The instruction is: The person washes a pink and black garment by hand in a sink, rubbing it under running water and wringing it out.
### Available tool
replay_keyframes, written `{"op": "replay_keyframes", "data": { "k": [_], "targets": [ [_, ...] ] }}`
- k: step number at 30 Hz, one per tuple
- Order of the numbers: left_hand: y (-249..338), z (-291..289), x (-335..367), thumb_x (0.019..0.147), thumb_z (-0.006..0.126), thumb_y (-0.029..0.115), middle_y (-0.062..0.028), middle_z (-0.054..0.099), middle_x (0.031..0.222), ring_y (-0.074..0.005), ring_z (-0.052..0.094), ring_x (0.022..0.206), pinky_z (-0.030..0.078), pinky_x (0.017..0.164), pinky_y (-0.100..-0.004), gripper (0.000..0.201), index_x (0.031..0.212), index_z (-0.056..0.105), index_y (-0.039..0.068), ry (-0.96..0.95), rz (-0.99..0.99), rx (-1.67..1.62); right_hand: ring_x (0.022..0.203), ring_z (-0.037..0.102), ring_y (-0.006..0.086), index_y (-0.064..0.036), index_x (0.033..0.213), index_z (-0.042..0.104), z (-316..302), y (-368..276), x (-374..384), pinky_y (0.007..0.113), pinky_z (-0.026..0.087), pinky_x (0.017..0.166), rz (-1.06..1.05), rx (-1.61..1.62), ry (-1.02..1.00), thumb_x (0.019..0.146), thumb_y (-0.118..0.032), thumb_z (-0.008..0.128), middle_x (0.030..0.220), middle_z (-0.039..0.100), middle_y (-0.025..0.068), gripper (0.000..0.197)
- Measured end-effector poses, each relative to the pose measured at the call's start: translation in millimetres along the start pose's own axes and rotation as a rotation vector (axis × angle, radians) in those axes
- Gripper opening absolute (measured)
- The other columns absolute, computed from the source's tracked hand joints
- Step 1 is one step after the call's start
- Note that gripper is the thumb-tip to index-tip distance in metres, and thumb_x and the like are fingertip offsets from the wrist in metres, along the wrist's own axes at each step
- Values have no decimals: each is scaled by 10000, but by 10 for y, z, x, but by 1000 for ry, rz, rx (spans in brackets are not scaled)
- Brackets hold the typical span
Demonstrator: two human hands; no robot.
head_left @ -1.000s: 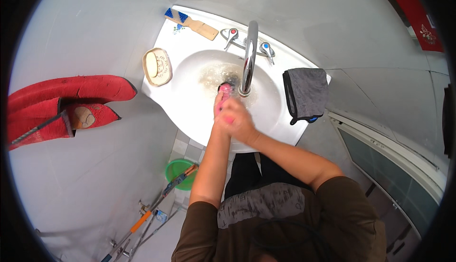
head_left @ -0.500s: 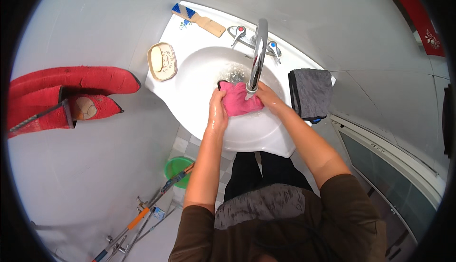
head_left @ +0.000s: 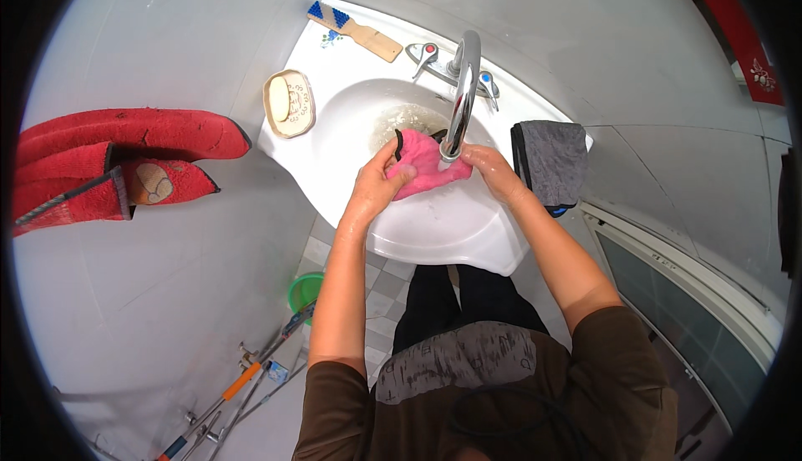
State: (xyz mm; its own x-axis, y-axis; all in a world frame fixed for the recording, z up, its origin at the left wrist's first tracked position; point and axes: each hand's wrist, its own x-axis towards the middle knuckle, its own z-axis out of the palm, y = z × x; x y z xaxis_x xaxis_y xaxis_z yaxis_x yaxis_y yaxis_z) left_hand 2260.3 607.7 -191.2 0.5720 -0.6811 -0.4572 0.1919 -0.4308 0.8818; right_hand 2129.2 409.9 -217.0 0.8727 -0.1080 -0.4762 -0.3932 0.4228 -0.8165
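A wet pink cloth (head_left: 422,164) with a dark edging is stretched between my two hands, over the white washbasin (head_left: 351,114). My left hand (head_left: 376,183) grips its left side, thumb on top. At the cloth's right end, my right hand (head_left: 494,170) pinches it with the fingers closed. The spout of the chrome faucet (head_left: 464,93) ends right above the cloth, and water runs onto it. Bubbly water (head_left: 407,118) lies in the bowl behind the cloth.
A soap dish (head_left: 290,103) with soap stands at the basin's left, a wooden brush (head_left: 359,33) with blue bristles at the back. A folded grey cloth (head_left: 553,160) lies on the right rim. Red towels (head_left: 134,139) hang left; a green basin (head_left: 305,290) and poles (head_left: 242,382) are below.
Both hands have lifted the pink cloth slightly and spread it wider. My left hand has shifted left with its thumb now over the cloth; my right hand has moved a little right.
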Motion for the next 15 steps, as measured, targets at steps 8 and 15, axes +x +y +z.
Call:
{"op": "replay_keyframes", "data": {
  "k": [8,15],
  "targets": [
    [229,44,-20,836,619,225,-171,627,1017,-295,614,924,463,822,-346,445,1241,523,67,134,106,329,864,549,75,-48,1093,533,31,24,43,235,447,789,-98,65,-52,844,-89,618,930,597,9,266],
    [555,59,-150,855,603,275,-144,632,1043,-293,612,934,468,812,-334,341,1149,594,103,188,-55,760,794,551,92,-73,1011,546,-19,14,3,227,444,722,87,284,37,777,-101,693,890,591,13,278]
  ]
}}
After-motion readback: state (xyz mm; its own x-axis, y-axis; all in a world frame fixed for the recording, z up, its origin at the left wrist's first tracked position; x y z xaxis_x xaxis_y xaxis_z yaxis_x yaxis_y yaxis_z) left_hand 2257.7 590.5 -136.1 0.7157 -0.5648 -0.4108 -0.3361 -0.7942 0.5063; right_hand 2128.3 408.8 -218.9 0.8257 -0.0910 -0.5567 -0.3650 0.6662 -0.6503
